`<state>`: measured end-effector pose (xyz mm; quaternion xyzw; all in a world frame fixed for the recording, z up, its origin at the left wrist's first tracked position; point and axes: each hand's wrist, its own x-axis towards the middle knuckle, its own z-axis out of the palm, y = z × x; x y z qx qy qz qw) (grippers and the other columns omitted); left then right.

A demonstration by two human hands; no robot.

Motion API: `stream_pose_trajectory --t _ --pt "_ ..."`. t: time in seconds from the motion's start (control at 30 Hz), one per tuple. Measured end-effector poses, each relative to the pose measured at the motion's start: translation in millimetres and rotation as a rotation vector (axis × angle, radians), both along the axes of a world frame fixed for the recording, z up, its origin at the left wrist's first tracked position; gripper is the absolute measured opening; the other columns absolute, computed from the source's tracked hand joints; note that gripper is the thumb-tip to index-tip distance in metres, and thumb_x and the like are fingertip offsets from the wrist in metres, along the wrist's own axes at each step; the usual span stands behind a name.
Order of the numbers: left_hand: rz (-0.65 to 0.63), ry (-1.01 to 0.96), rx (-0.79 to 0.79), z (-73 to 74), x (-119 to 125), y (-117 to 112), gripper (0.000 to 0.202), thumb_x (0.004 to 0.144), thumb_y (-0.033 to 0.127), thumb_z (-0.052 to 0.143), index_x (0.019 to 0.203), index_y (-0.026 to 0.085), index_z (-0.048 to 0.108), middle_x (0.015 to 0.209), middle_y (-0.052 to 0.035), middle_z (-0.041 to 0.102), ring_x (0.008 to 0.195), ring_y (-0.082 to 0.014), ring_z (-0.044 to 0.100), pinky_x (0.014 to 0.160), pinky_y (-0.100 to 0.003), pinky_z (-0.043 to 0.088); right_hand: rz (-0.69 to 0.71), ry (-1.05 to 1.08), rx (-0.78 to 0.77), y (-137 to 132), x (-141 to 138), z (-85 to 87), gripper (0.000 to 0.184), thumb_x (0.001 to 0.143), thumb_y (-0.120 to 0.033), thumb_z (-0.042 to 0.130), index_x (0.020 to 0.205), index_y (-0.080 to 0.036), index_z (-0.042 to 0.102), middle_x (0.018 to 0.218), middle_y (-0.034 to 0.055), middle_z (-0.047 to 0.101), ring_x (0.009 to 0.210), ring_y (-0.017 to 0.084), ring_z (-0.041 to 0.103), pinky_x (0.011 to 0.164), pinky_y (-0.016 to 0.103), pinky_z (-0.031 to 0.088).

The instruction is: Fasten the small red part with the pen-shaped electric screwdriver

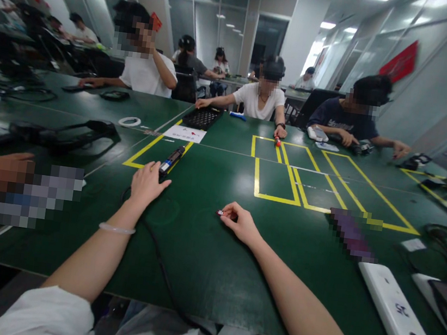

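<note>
One white sheet (184, 133) is seen beyond the left hand (148, 182), printed with dark characters and a red mark too small to be read. Large dark digits are shown on a white device (398, 311) to the right of the right hand (238, 223); their value cannot be told for certain. The hands are held well apart over the green tabletop (211, 259). By the left, loosely curled with the thumb spread, the near end of a dark cylindrical tool (172, 162) with silver and blue bands is touched; whether it is gripped cannot be told. Between the right thumb and fingers, closed in a pinch, a small red-and-white piece (220, 212) is held. Yellow tape outlines (277, 199) are laid beyond the right hand.
</note>
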<state>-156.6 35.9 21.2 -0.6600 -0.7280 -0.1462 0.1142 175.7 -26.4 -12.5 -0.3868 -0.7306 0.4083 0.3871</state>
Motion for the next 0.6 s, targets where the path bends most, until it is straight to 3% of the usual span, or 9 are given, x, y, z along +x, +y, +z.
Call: stream_pose_trajectory --t 0.17,0.4,0.6 --pt "0.092 -0.073 -0.231 -0.4 -16.8 4.1 0.055 0.088 0.051 0.044 0.133 0.019 0.047 0.13 -0.0171 0.054 0.11 -0.0341 0.057 0.083 -0.044 0.05 0.0 -0.009 -0.001 -0.5 0.2 1.2 0.015 0.082 -0.027 0.063 0.094 -0.018 0.059 0.079 0.0001 0.063 0.069 0.012 0.056 0.068 0.026 0.046" --pt "0.068 -0.09 -0.254 3.9 -12.6 7.4 0.058 0.083 0.05 0.053 0.132 0.02 0.047 0.129 -0.0157 0.055 0.11 -0.0335 0.058 0.082 -0.043 0.051 0.0 -0.032 0.011 0.3 1.2 -0.7 0.016 0.083 -0.029 0.062 0.093 -0.018 0.059 0.077 -0.0002 0.062 0.069 0.012 0.056 0.068 0.026 0.046" --pt "0.033 -0.077 -0.227 6.3 11.5 0.0 0.059 0.079 0.055 0.054 0.125 0.019 0.052 0.126 -0.0142 0.057 0.106 -0.0327 0.06 0.08 -0.041 0.051 0.004 -0.039 0.011 0.0 0.6 -1.4 0.017 0.083 -0.031 0.062 0.094 -0.017 0.059 0.074 -0.0011 0.06 0.067 0.012 0.055 0.066 0.025 0.044"
